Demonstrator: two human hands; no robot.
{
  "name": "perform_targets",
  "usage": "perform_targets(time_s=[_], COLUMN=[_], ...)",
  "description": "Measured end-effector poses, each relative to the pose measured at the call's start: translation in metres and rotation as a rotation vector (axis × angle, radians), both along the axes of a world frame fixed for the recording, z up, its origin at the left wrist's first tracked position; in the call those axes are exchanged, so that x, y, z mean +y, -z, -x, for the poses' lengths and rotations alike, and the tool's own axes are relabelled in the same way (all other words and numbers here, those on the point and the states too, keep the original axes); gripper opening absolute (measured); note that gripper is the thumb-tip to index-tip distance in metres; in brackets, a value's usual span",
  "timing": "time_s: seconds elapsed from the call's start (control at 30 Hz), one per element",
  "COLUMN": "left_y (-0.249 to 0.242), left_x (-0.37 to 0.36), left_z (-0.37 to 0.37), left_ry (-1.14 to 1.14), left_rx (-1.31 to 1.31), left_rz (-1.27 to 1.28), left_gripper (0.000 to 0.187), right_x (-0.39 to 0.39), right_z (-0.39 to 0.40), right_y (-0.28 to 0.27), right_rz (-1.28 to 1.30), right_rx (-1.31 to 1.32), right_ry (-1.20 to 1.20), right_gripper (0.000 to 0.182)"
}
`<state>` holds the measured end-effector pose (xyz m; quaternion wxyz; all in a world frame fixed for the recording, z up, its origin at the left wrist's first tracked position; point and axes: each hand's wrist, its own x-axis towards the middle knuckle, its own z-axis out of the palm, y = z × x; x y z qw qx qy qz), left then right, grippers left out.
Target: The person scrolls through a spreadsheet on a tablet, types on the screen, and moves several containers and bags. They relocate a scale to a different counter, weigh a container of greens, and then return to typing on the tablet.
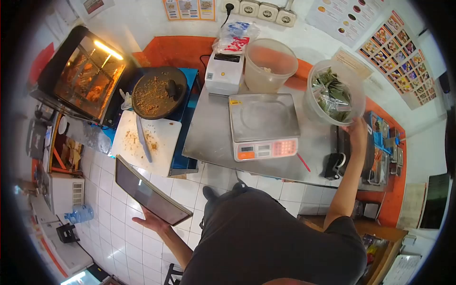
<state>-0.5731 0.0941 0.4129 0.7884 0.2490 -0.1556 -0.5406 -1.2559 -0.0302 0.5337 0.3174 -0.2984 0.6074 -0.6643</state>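
Note:
My left hand supports a flat tablet-like panel from below, held tilted over the floor. At the right, my right hand grips the near rim of a clear round tub that has green leaves and plastic wrap inside. Left of the tub, a weighing scale with a bare metal plate stands on the steel table. Behind the scale is another translucent tub with a little pale content. A white printer-like box stands beside it.
On the left, a knife lies on a white cutting board with brown crumbs. A dark pan and a lit glass cabinet are behind. A red stick, a black device and small trays are nearer the right.

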Motion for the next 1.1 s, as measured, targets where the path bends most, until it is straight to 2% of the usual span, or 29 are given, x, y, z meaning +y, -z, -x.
perform_targets(time_s=[0.1, 0.13, 0.23, 0.27, 0.33, 0.4, 0.47, 0.53, 0.57, 0.63, 0.67, 0.7, 0.77, 0.83, 0.9, 0.97, 1.0, 1.03, 1.07, 1.1], left_y=[-0.01, -0.007, -0.006, -0.005, -0.002, 0.003, 0.001, -0.001, -0.001, -0.004, -0.005, -0.006, -0.007, -0.015, -0.025, -0.022, -0.029, -0.036, -0.044, -0.053], left_x=[-0.026, -0.031, -0.041, -0.042, -0.041, -0.036, -0.029, -0.02, -0.018, -0.017, -0.017, -0.017, -0.02, -0.027, -0.037, -0.048, -0.052, -0.056, -0.059, -0.063], left_z=[0.0, -0.005, -0.015, -0.02, -0.029, -0.037, -0.043, -0.049, -0.053, -0.062, -0.066, -0.07, -0.077, -0.079, -0.078, -0.081, -0.076, -0.07, -0.064, -0.057], left_ry=[-0.036, 0.007, 0.018, 0.093, 0.09, 0.099, 0.048, 0.04, 0.054, 0.088, 0.123, 0.154, 0.186, 0.211, 0.221, 0.28, 0.29, 0.3, 0.303, 0.348], left_rx=[0.019, 0.049, 0.105, 0.12, 0.112, 0.122, 0.018, -0.043, -0.069, -0.1, -0.087, -0.071, -0.104, -0.138, -0.281, -0.311, -0.379, -0.448, -0.447, -0.468], left_rz=[-0.054, -0.002, -0.014, 0.062, 0.038, 0.043, -0.07, -0.146, -0.131, -0.111, -0.073, -0.033, -0.024, -0.008, -0.063, 0.003, -0.024, -0.05, -0.053, -0.011], left_gripper=[0.096, 0.095, 0.094, 0.093, 0.093, 0.095, 0.097, 0.098, 0.098, 0.098, 0.095, 0.091, 0.094, 0.097, 0.094, 0.09, 0.092, 0.095, 0.095, 0.093], right_x=[0.009, 0.006, -0.005, -0.008, -0.015, -0.022, -0.022, -0.02, -0.012, 0.004, 0.012, 0.021, 0.042, 0.057, 0.062, 0.057, 0.058, 0.058, 0.059, 0.063], right_z=[-0.012, -0.047, -0.088, -0.082, -0.064, -0.073, -0.094, -0.136, -0.155, -0.183, -0.185, -0.189, -0.2, -0.221, -0.266, -0.324, -0.352, -0.394, -0.42, -0.443], right_y=[-0.007, -0.022, -0.02, -0.005, 0.041, 0.056, 0.065, 0.047, 0.031, 0.0, 0.0, -0.001, -0.002, 0.004, 0.011, 0.035, 0.05, 0.032, 0.045, 0.033], right_rz=[-0.135, -0.13, -0.187, -0.2, -0.227, -0.26, -0.286, -0.196, -0.205, -0.265, -0.34, -0.339, -0.337, -0.334, -0.331, -0.16, -0.198, -0.173, -0.135, -0.142], right_rx=[-0.035, -0.064, -0.171, -0.173, -0.18, -0.18, -0.184, -0.118, -0.13, -0.032, 0.132, 0.125, 0.544, 0.627, 0.666, 0.648, 0.406, 0.27, 0.059, -0.164], right_ry=[0.025, 0.065, 0.003, 0.011, -0.145, -0.152, -0.159, -0.094, -0.079, -0.063, 0.11, 0.123, 0.301, 0.324, 0.004, -0.268, -0.486, -0.624, -0.745, -0.828], right_gripper=[0.024, 0.02, 0.016, 0.016, 0.019, 0.022, 0.025, 0.041, 0.041, 0.057, 0.061, 0.061, 0.054, 0.048, 0.04, 0.032, 0.028, 0.026, 0.03, 0.036])
